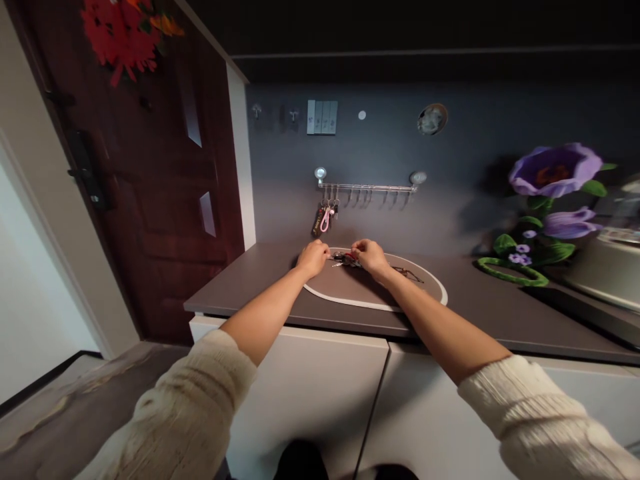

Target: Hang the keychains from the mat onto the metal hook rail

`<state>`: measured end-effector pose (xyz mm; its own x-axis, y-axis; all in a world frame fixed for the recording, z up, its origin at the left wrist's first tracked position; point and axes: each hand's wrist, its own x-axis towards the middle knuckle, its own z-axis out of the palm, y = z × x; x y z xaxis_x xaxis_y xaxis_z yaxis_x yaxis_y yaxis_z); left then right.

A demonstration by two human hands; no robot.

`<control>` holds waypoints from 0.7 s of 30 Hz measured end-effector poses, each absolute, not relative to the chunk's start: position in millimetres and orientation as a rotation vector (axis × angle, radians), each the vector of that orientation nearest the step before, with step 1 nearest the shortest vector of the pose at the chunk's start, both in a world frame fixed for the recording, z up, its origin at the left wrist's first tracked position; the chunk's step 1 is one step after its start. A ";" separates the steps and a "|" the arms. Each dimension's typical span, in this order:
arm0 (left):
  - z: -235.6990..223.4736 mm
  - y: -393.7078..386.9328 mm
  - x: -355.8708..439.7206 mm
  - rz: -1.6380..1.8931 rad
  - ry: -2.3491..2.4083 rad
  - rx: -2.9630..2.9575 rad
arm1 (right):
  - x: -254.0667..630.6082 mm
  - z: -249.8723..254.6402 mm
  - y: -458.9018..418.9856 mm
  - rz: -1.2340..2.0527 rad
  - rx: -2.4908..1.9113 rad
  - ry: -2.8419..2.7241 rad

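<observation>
A small bunch of keys (342, 258) with a red piece lies low over an oval placemat (350, 297) with a white rim. My left hand (313, 259) is closed at the left end of the bunch, its fingertips pinched together and partly hidden. From the other side, my right hand (371, 256) pinches the bunch near the red piece. Just right of that hand, a thin brown cord-like item (410, 273) lies on the mat, partly covered by my wrist.
On the wall behind is a hook rail (370, 188) with other keys and a pink strap (326, 219) hanging at its left end. Purple fabric flowers (555, 170) and a pale rounded appliance (607, 267) stand on the counter (480, 317) at right. A dark red door (170, 213) is at left.
</observation>
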<state>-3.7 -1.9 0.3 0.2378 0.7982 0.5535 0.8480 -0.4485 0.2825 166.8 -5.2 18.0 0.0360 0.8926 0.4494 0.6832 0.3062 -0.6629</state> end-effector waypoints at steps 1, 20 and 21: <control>0.2 -2.1 -3.7 -1.000 -1.603 -2.413 | 167.9 18.4 -8.3 0.248 -1.474 -1.757; 2.9 -5.5 -4.2 -0.950 -1.556 -2.441 | 166.8 19.9 -16.6 -0.090 -1.710 -2.127; 2.9 -5.4 -4.1 -0.956 -1.549 -2.443 | 166.8 20.3 -16.9 -0.086 -1.691 -2.125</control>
<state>-4.1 -5.4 2.9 0.2876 0.7838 0.5504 0.8435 -0.4795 0.2421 166.8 -16.9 20.3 -0.1710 0.9173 0.3595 0.9433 0.2577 -0.2090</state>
